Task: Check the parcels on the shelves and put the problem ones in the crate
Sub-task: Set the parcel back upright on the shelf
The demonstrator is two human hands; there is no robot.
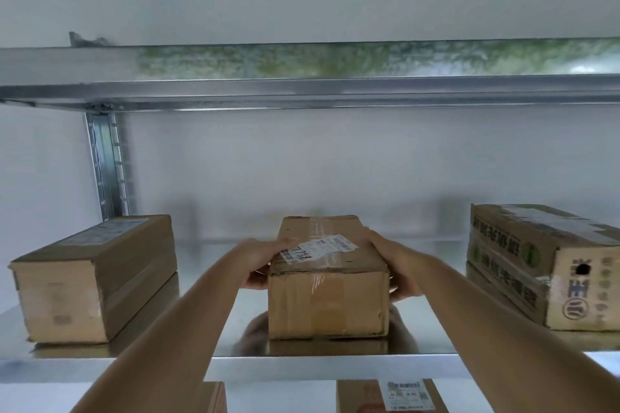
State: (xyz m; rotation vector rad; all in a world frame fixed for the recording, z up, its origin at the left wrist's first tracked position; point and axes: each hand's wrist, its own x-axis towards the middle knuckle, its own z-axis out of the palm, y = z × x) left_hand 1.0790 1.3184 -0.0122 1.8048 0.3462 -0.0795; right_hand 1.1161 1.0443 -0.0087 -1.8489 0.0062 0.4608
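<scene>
On shelf [335,359] | left hand [265,261], right hand [396,268] clamping fingers around middle box [327,278] sides | likely lifting for label [318,248] check

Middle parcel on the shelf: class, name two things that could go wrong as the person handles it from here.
1. The left hand and right hand grip the middle parcel only by its sides; it might slip.
2. Swung sideways, it could knock the left parcel or the printed box.
</scene>
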